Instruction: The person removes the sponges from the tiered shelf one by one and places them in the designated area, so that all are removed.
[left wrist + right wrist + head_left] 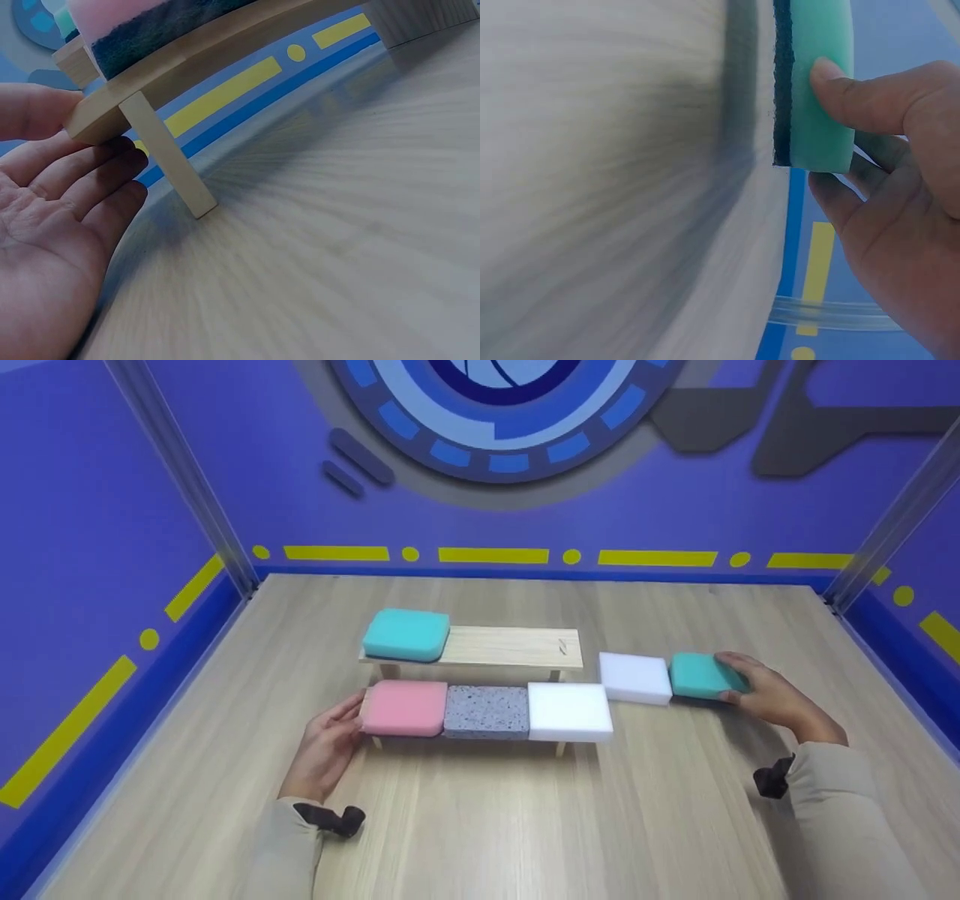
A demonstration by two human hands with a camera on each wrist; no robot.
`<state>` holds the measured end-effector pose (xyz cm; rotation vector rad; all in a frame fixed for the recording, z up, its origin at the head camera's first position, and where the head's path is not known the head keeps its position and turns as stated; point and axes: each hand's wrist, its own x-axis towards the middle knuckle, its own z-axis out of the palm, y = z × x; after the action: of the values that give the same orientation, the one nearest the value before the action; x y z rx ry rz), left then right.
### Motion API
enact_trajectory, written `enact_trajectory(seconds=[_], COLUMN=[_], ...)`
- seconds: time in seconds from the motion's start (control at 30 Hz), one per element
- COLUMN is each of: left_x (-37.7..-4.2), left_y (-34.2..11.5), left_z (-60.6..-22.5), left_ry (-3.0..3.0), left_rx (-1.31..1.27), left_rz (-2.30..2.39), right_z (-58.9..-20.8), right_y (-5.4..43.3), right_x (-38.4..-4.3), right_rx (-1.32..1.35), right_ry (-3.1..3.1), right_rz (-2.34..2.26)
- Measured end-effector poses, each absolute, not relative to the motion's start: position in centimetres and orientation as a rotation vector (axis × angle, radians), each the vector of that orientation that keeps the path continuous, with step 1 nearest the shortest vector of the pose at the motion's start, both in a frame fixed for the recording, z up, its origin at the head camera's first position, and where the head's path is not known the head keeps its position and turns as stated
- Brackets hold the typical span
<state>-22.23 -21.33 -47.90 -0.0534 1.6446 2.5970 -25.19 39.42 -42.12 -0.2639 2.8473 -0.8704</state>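
Note:
My left hand (pixel 326 746) holds the left end of the front wooden stand (pixel 187 71), thumb at the board's edge and fingers below it. On that stand sit a pink sponge (pixel 407 709) with a dark scouring layer underneath, a speckled grey block (pixel 486 711) and a white sponge block (pixel 570 711), side by side. Over at the right, a green sponge (pixel 701 675) is gripped between the thumb and fingers of my right hand (pixel 772 694). Its dark scouring side faces the table, with a shadow below. Just left of it is another white block (pixel 634 676).
Behind the front stand is a second low wooden stand (pixel 514 646), carrying a turquoise sponge (pixel 406 634) on its left end. Blue panels (pixel 495 525) with yellow markings enclose the wood-grain table (pixel 510 817) at the back and sides.

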Motion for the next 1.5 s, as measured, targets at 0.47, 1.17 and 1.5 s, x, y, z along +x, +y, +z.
enact_trajectory(seconds=[0.47,1.17,1.5], left_x=[-21.8,-22.2,-22.3], left_y=[-21.5,-21.3,-21.4], left_z=[-48.2,-47.9,-47.7], left_ry=[1.629,1.619,1.661], left_rx=[-0.053,-0.025,-0.05], left_rz=[2.592,2.6,2.572], right_z=[-43.5,-43.1,-42.8], right_y=[39.0,38.4,38.5], right_x=[-25.0,-25.5,-25.3], right_rx=[-0.278,-0.25,-0.292], right_ry=[2.828,2.859,2.901], right_rz=[-0.855,-0.821,-0.831])
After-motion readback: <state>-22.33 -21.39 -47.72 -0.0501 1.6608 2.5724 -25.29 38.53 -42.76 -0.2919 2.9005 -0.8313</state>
